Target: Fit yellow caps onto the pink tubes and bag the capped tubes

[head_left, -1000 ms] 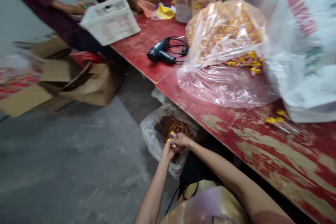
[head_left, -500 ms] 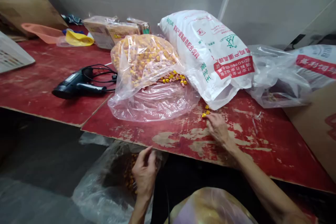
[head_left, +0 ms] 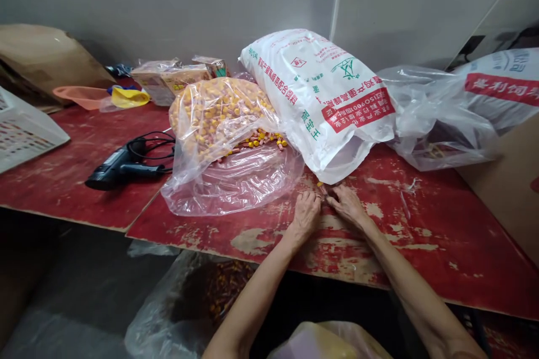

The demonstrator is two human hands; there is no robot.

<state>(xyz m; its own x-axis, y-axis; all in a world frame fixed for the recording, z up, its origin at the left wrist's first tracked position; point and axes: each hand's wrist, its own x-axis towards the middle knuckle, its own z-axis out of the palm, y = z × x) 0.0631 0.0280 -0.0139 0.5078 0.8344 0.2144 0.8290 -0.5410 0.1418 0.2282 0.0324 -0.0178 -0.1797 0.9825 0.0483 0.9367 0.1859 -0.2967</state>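
My left hand [head_left: 307, 212] rests on the red table with its fingers curled closed; what they hold, if anything, is hidden. Right beside it, my right hand [head_left: 346, 203] has its fingertips pinched together at a few small pink pieces with yellow ends [head_left: 321, 187]. These pieces lie between the two hands, just below the lower edge of a big white printed sack [head_left: 320, 87]. To the left sits a clear plastic bag [head_left: 227, 182] full of the same kind of pieces [head_left: 225, 109], some spilling at its mouth.
A dark heat gun [head_left: 122, 167] with a coiled cord lies on the red table [head_left: 252, 241]. Wrapped packs [head_left: 185, 78], an orange scoop [head_left: 82, 97] and a white basket [head_left: 31, 132] stand further left. Below the table edge, an open plastic bag [head_left: 154, 314] holds more pieces. At right is a cardboard box [head_left: 505, 179].
My left hand has come up from below the table edge and forward to the right, beside my right hand. The right hand stays at the small pieces. The view has shifted slightly.
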